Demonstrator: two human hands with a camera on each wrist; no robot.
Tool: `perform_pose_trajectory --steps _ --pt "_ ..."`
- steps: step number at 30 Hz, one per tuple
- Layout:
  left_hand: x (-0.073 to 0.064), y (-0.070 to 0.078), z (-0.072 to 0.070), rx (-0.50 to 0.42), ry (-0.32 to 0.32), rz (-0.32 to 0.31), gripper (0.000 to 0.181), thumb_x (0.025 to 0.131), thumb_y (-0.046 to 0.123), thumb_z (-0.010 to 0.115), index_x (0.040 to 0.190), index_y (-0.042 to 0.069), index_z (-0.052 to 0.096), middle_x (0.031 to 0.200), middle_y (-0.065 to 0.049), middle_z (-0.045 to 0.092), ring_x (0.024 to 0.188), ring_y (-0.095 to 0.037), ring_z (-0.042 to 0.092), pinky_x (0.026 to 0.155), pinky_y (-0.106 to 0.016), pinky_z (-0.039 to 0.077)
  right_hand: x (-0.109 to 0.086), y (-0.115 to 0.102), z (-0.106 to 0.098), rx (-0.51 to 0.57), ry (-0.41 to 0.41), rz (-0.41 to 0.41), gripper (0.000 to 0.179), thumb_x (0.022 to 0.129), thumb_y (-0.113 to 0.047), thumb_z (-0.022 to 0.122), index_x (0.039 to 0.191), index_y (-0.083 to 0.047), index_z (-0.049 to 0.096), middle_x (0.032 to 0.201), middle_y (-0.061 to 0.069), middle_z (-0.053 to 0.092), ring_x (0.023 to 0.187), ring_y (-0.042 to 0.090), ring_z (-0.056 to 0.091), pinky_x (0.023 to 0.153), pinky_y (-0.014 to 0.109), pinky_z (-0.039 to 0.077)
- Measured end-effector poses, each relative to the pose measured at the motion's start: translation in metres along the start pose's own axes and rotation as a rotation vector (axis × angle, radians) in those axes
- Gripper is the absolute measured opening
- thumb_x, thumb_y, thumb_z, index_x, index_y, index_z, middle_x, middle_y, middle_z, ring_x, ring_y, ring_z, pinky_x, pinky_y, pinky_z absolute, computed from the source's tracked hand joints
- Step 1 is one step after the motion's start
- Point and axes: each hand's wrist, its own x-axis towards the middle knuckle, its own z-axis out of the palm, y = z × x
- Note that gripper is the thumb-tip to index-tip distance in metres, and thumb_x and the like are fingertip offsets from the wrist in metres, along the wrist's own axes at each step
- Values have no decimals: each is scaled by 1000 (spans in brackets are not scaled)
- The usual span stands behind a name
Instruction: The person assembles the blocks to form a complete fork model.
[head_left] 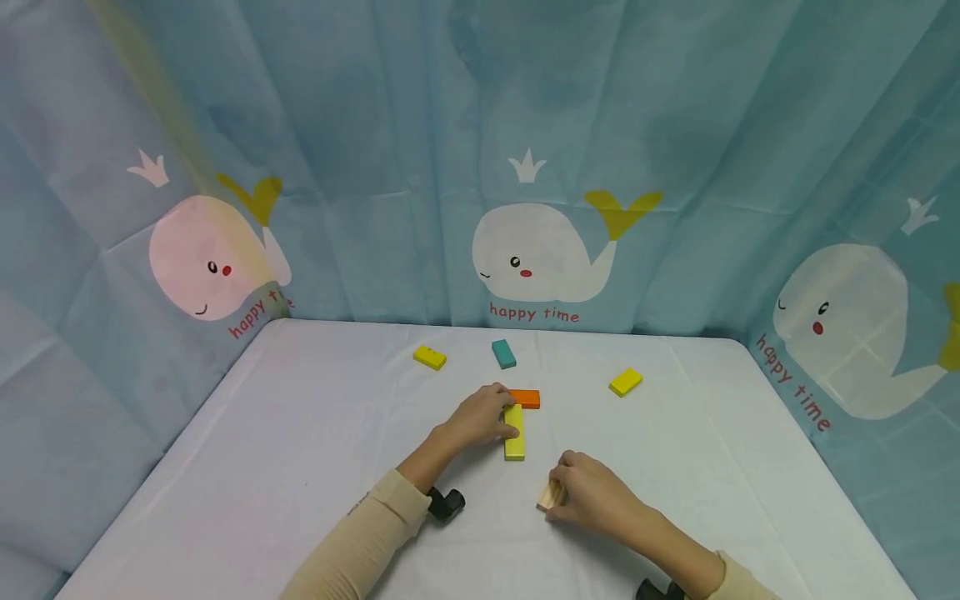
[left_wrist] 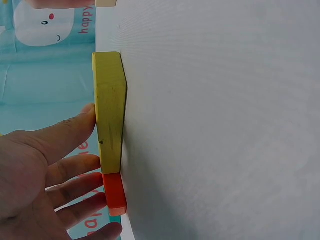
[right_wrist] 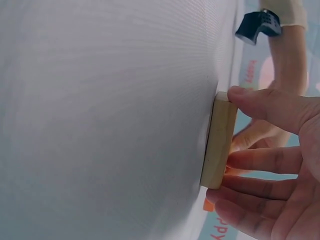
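Observation:
My left hand (head_left: 480,417) rests on a long yellow block (head_left: 514,446) and the end of an orange block (head_left: 528,399) that meets it crosswise at the far end. In the left wrist view, the extended thumb touches the yellow block (left_wrist: 111,110), while other fingers reach the orange block (left_wrist: 115,195). Nearer the front, my right hand (head_left: 596,493) holds a plain wooden block (head_left: 551,495). The right wrist view has its thumb at one end of the wooden block (right_wrist: 220,140) and fingers near the other. This block stays apart from the yellow one.
Toward the back of the white table (head_left: 247,467) lie a yellow block (head_left: 430,357), a teal block (head_left: 504,354) and, farther right, another yellow block (head_left: 626,382). A blue curtain (head_left: 420,250) with printed whales surrounds the table. Each wrist bears a black device (head_left: 447,505).

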Motion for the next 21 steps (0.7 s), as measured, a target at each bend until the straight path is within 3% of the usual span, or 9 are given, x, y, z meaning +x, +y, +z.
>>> perform_pose_trajectory --steps 8,21 --pt "1 -1 2 4 -4 -1 56 83 38 76 130 10 61 132 -5 58 117 -19 55 105 -34 47 1 1 1 -9 -13 -49 47 68 -30 88 102 -1 72 98 4 65 83 13 59 70 26 53" --pt "0 -1 1 18 7 -1 56 84 38 76 130 11 62 131 -5 58 117 -19 55 104 -34 48 10 0 -2 -1 -43 -82 48 74 -33 84 111 -6 71 113 6 65 99 19 62 85 34 56"
